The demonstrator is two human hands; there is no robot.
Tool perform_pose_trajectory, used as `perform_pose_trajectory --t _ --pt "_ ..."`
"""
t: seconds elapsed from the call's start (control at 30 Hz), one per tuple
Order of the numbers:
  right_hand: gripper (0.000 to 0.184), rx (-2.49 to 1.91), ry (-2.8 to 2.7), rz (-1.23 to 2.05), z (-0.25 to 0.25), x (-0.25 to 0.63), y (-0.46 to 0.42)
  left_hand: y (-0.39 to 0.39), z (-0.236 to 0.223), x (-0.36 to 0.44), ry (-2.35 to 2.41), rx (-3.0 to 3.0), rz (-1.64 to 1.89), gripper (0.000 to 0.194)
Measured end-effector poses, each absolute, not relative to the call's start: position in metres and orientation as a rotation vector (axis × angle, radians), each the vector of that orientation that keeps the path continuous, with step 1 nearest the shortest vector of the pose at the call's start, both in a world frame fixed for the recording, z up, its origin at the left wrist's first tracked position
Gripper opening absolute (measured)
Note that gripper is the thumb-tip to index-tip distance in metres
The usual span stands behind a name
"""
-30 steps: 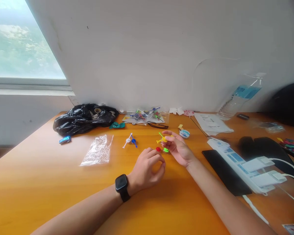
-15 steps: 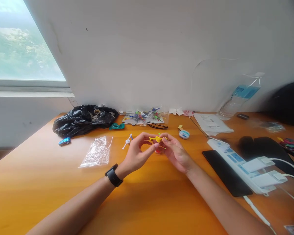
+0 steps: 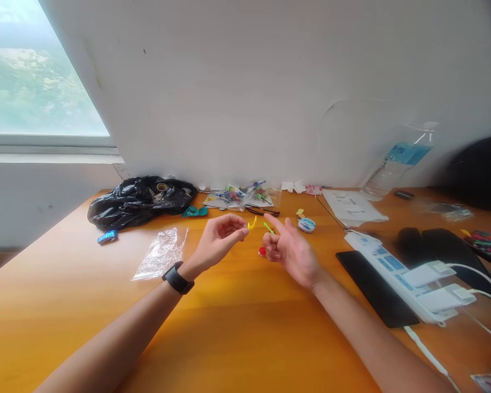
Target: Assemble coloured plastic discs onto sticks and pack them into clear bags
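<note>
My left hand (image 3: 220, 238), with a black watch on the wrist, is raised above the orange table (image 3: 245, 327) and pinches a small yellow plastic piece (image 3: 251, 223) at its fingertips. To its right, my right hand (image 3: 289, 250) is palm-up with the index finger stretched out. A thin green stick (image 3: 269, 227) stands up between its thumb and fingers. The two pieces are a short gap apart. A red round piece (image 3: 262, 251) lies on the table just below the right hand's thumb.
A black plastic bag (image 3: 141, 201), a clear empty bag (image 3: 161, 252) and a packet of coloured pieces (image 3: 239, 196) lie at the back. A white power strip (image 3: 396, 267), a black phone (image 3: 376, 286), papers (image 3: 352, 204) and a water bottle (image 3: 396, 164) are on the right.
The hands had come together on one yellow-and-green toy. They have now drawn apart, the left with the yellow piece, the right with the green stick.
</note>
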State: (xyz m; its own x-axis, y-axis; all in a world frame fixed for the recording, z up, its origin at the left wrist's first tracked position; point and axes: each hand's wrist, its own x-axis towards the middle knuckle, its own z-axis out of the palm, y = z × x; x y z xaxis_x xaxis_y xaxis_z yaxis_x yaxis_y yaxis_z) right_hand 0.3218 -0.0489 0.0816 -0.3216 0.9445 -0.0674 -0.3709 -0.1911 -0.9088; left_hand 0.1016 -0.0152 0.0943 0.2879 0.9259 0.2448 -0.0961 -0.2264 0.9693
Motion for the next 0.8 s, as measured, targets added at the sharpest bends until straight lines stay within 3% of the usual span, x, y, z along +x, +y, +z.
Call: perform_pose_trajectory --t 0.1,0.17,0.4,0.8 --pt "0.078 -0.699 -1.118 1.865 0.082 0.329 -0.047 -0.012 0.093 0.099 0.827 1.478 1.180 0.027" --pt "0.084 -0.664 -1.130 1.819 0.083 0.333 -0.047 -0.009 0.093 0.096 0.838 1.474 1.179 0.028" --pt "0.076 -0.736 -1.044 1.716 0.081 0.331 -0.043 0.006 0.092 0.086 0.893 1.373 1.209 0.025" --pt "0.067 -0.837 -0.927 1.599 0.068 0.336 -0.029 0.032 0.104 0.051 0.544 0.925 1.157 0.022"
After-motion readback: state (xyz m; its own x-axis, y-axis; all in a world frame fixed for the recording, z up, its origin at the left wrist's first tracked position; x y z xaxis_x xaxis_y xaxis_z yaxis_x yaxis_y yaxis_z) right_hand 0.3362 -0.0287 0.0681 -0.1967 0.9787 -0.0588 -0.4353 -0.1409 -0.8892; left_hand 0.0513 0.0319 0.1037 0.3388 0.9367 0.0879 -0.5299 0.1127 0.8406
